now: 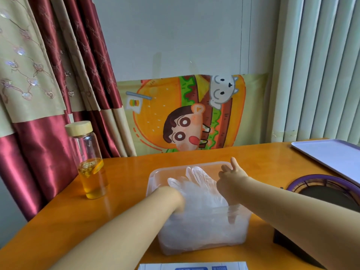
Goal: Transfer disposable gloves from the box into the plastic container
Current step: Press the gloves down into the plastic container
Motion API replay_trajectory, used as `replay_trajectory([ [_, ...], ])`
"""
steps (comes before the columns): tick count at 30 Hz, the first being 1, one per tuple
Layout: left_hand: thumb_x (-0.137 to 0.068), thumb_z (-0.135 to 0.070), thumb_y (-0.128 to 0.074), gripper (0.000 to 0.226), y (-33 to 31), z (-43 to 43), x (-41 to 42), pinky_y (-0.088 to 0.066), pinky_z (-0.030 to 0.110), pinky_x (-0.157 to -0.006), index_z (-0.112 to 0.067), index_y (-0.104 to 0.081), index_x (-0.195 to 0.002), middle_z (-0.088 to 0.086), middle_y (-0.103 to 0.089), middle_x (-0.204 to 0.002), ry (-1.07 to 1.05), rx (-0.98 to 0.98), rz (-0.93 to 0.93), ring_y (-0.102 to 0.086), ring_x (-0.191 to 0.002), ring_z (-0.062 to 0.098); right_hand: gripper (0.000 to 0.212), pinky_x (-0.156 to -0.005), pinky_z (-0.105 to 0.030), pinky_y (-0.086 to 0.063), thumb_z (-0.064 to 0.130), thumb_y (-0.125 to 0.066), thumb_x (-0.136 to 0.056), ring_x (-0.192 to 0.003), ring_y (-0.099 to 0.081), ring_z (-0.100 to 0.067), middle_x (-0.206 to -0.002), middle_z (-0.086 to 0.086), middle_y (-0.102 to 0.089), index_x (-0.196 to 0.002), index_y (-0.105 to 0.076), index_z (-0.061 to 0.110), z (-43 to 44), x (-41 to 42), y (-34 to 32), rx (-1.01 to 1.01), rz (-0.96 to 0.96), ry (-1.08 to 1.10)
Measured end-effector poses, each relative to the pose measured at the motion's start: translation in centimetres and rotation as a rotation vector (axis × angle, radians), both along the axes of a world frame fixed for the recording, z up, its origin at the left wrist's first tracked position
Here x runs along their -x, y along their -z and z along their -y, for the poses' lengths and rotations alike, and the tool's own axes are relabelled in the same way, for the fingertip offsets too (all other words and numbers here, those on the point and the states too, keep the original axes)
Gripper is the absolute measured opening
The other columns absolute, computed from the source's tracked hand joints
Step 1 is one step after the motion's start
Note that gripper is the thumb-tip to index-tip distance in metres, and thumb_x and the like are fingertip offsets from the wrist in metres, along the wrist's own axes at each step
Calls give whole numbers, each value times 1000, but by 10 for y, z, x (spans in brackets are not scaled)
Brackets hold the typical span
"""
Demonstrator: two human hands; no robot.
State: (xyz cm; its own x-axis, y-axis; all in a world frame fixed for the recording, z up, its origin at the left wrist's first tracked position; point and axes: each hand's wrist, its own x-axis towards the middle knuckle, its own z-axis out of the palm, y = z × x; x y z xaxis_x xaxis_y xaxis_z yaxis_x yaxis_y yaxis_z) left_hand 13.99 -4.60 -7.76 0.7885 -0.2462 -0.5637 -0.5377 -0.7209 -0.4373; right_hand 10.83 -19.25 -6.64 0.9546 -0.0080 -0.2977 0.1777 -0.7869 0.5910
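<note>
L grip (175, 198) buried in gloves (196, 185) in container (155, 175); R grip (231, 179) atop gloves; both states unclear.

Both bare forearms stretch forward and converge. The left hand (177, 199) plunges downward from the wrist, its fingers out of sight, so its grip is unreadable. Just right of it and slightly farther out, the right hand (230, 179) angles down, thumb (234, 162) raised, fingers curled; whether they hold anything is unclear

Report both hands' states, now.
Left hand: sunk among the gloves in the plastic container, fingers hidden; cannot be told.
Right hand: fingers curled, thumb up, at the gloves; grip cannot be told.
</note>
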Motion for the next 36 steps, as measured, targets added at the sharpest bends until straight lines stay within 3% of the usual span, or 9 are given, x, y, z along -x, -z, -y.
replay_trajectory([
  [7,-101,-22,-41,43,12,1,-8,-32,43,-107,-11,-42,-142,11,-34,-151,-77,-14,-70,-36,-133,34,64,-110,-62,9,47,-52,-92,-146,3,-31,-159,-11,-11,-146,-32,20,-2,-11,11,124,-94,3],
  [11,-101,-14,-37,44,10,1,-6,-31,42,-108,-6,-37,-144,14,-31,-152,-82,38,-41,-33,-135,36,77,-113,-58,-6,60,-65,-76,-139,-22,-31,-145,-8,-38,-137,-47,17,-5,-8,-15,-3,-50,-78],
  [15,-101,-16,-40,48,9,1,-6,-30,42,-111,-6,-33,-147,13,-28,-153,-123,88,-38,-31,-136,35,63,-99,-31,-43,44,-69,-82,-113,-55,-21,-127,-3,-58,-134,-52,14,-12,-15,-25,-395,-72,-146],
  [19,-101,-17,-39,47,5,1,0,-27,44,-111,-8,-33,-147,14,-26,-154,-120,70,-42,-27,-138,37,90,-86,-35,-55,44,-75,-76,-101,-67,-28,-130,-12,-54,-148,-28,16,-11,-20,6,-522,-358,193],
  [22,-102,-17,-37,44,1,2,4,-27,45,-110,-8,-37,-144,14,-27,-154,-90,44,-53,-27,-138,38,87,-86,-34,-52,45,-71,-80,-104,-65,-30,-145,-9,-38,-149,-24,22,-9,-16,10,-499,-391,235],
  [27,-98,-37,-45,45,-29,-11,17,-43,44,-99,-2,-57,-125,16,-55,-131,-81,185,-44,-51,-120,36,87,-84,-38,-55,41,-74,-78,-109,-61,-33,-149,-9,-32,-148,-25,28,-8,-12,9,-572,-369,245],
  [29,-94,-54,-47,56,-50,-21,24,-48,38,-86,-2,-63,-108,13,-64,-105,-84,296,7,-58,-106,33,87,-83,-39,-57,42,-76,-76,-112,-58,-32,-147,-8,-34,-148,-27,28,-8,-9,7,-591,-334,238],
  [32,-94,-54,-47,52,-67,-38,30,-37,27,-56,-7,-59,-77,5,-44,-66,-104,426,119,-46,-62,21,87,-79,-36,-58,45,-77,-74,-108,-62,-30,-142,-9,-41,-146,-32,26,-10,-5,1,-613,-306,241],
  [36,-93,-46,-53,44,-65,-63,31,-34,27,-54,-10,-54,-67,0,-45,-67,-207,655,203,-40,-57,17,79,-80,-31,-58,49,-74,-75,-97,-66,-24,-126,-9,-55,-140,-40,19,-15,6,-8,-621,-257,198],
])
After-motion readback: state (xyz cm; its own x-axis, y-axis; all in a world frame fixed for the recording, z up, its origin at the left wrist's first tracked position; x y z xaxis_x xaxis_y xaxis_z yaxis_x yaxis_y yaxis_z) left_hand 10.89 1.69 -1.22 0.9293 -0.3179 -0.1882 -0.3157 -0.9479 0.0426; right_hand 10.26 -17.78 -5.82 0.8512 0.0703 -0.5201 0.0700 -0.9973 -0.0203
